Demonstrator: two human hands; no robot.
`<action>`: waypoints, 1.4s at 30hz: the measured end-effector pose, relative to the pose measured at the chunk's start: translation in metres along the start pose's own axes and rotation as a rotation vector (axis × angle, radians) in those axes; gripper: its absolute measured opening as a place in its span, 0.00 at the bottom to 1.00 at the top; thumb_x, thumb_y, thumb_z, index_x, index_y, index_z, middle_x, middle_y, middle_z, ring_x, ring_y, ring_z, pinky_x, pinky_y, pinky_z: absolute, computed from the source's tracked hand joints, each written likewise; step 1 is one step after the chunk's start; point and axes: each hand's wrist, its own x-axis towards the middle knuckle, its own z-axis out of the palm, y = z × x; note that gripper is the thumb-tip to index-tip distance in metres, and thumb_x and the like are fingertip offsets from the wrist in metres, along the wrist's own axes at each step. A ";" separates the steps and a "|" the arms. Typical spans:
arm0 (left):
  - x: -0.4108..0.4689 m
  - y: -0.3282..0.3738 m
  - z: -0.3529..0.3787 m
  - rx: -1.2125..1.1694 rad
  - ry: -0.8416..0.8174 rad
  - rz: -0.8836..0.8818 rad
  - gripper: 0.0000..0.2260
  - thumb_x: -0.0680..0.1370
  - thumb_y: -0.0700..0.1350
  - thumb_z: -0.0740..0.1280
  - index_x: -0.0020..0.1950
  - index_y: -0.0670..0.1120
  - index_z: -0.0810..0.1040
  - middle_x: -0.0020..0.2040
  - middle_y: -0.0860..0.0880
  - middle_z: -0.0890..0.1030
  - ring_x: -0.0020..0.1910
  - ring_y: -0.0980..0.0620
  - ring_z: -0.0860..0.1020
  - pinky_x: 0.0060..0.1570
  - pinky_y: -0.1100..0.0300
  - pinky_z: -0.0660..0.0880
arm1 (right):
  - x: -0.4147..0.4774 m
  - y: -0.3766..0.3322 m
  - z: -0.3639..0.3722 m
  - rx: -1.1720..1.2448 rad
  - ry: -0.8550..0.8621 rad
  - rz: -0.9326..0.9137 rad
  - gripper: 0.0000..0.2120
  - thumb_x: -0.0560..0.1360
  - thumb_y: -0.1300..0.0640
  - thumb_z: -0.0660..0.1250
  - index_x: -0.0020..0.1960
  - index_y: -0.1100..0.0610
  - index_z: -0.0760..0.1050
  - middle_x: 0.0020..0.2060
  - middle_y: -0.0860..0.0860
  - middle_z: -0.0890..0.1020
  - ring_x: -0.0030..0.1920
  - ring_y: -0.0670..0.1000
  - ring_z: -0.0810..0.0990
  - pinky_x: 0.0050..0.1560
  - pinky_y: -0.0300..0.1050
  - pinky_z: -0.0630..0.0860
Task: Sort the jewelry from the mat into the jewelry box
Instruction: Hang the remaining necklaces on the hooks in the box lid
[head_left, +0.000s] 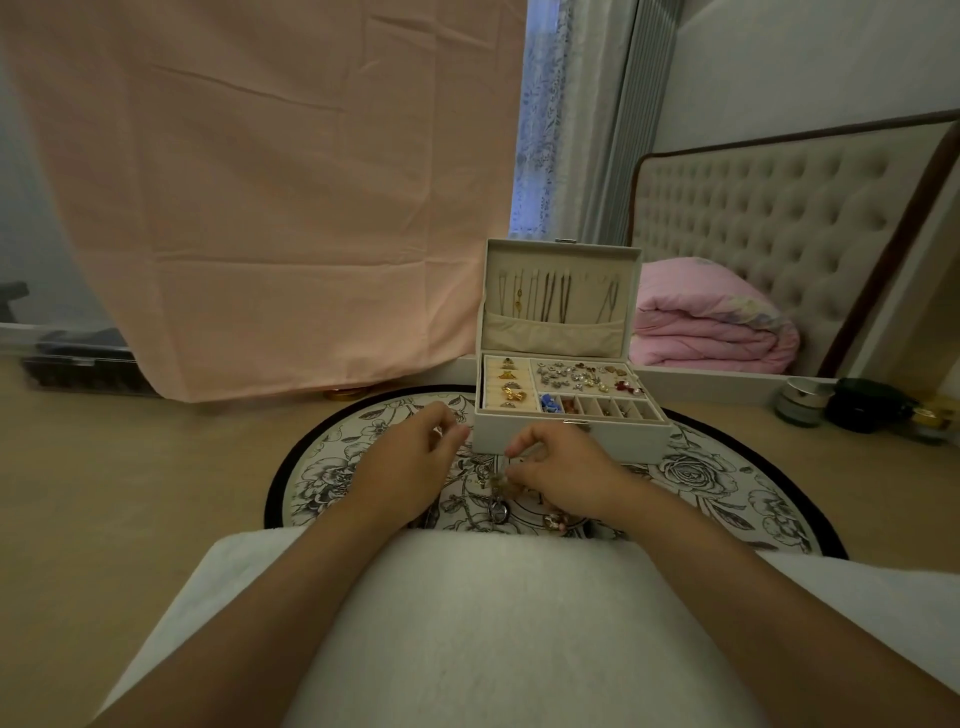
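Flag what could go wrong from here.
1. The loose jewelry lies clumped between left hand and the pinching right hand; lifting one piece may drag others along.
2. The mat has a busy floral print, so small pieces could be overlooked.
3. The jewelry box has narrow front compartments; a piece could drop into the wrong one.

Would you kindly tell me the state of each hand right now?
Left hand: curled over the round floral mat; contents cannot be told.
Right hand: pinching a small gold-coloured jewellery piece.
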 end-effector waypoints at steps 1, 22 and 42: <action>0.000 -0.001 -0.001 0.069 0.028 -0.012 0.10 0.82 0.56 0.61 0.43 0.54 0.71 0.28 0.53 0.73 0.28 0.56 0.70 0.32 0.59 0.66 | 0.000 0.000 0.001 -0.022 -0.002 0.001 0.06 0.78 0.53 0.69 0.54 0.48 0.75 0.40 0.48 0.86 0.26 0.40 0.76 0.32 0.40 0.72; 0.009 0.041 0.038 -0.022 -0.243 0.100 0.07 0.77 0.45 0.71 0.55 0.53 0.80 0.42 0.57 0.82 0.42 0.62 0.79 0.47 0.63 0.76 | -0.012 0.005 -0.051 0.166 0.092 -0.055 0.08 0.80 0.55 0.68 0.45 0.56 0.84 0.20 0.40 0.74 0.20 0.42 0.64 0.22 0.35 0.63; 0.019 0.077 0.069 0.105 -0.345 -0.006 0.08 0.80 0.45 0.62 0.46 0.51 0.81 0.41 0.51 0.82 0.39 0.53 0.79 0.40 0.60 0.74 | -0.029 0.076 -0.104 -0.824 0.221 0.063 0.09 0.74 0.54 0.67 0.52 0.49 0.82 0.49 0.48 0.83 0.48 0.52 0.81 0.48 0.45 0.78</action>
